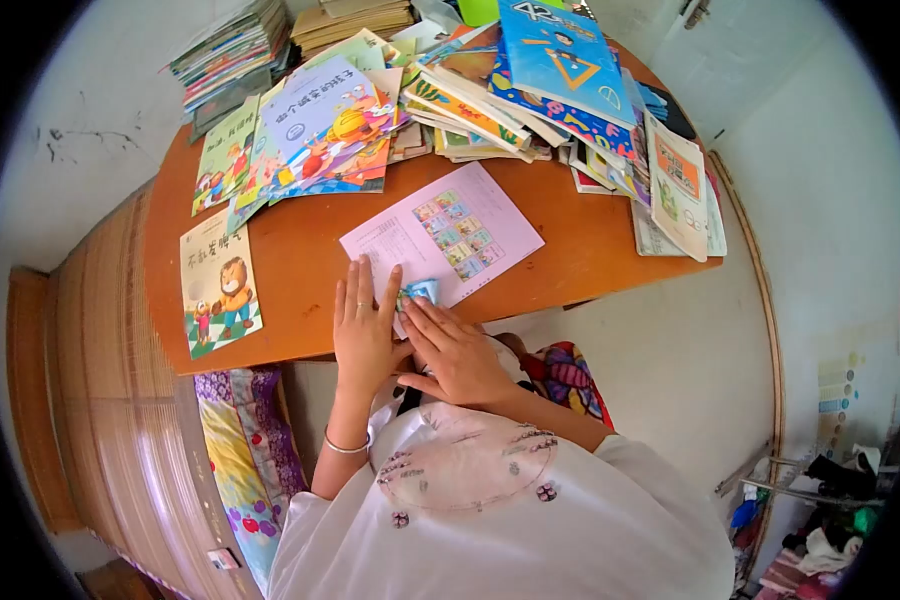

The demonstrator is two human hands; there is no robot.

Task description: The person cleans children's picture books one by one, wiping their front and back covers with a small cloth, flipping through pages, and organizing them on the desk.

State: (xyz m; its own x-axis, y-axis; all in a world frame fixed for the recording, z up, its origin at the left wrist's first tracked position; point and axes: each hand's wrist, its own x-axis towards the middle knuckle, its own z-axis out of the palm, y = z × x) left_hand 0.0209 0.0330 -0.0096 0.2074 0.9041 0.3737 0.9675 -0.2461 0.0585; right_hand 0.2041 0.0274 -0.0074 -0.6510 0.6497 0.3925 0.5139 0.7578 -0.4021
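Note:
A pink printed sheet or booklet cover [395, 245], with a grid of small coloured pictures, lies at an angle near the table's front edge. My left hand [365, 325] rests flat on its lower left part with fingers stretched out; a ring and a bracelet show. My right hand [460, 355] lies beside it, fingers extended, fingertips touching a small blue patterned piece [424, 290]. Whether that piece is a turned-over corner or something separate, I cannot tell. Both hands cover the lower edge of the pink sheet.
On the brown table [300, 285], a lion picture book [220, 285] lies at the left. Spread picture books [315, 125] and a pile topped by a blue book [565, 60] fill the back. More booklets [677, 185] lie right. A patterned cushion [245, 450] sits below left.

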